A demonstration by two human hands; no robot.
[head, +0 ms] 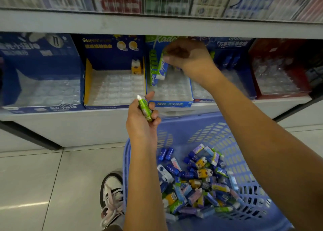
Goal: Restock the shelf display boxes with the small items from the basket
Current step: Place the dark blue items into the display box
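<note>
My right hand (187, 55) reaches into the blue-and-green display box (170, 104) on the shelf and pinches a green-and-white eraser (162, 67) by its top, over the clear tray. A row of the same green erasers (153, 68) stands along that box's left wall. My left hand (142, 116) hovers in front of the shelf edge and grips another green eraser (145, 109) with its white tip up. Below, the blue plastic basket (227, 136) holds a heap of several mixed small erasers (197, 180).
Left of the green box, a blue-and-yellow display box (104, 106) holds one yellow item (136, 67) at the back. Further display boxes stand at far left (40, 108) and right, the red one (279, 94) last. My shoe (111, 194) stands on the tiled floor beside the basket.
</note>
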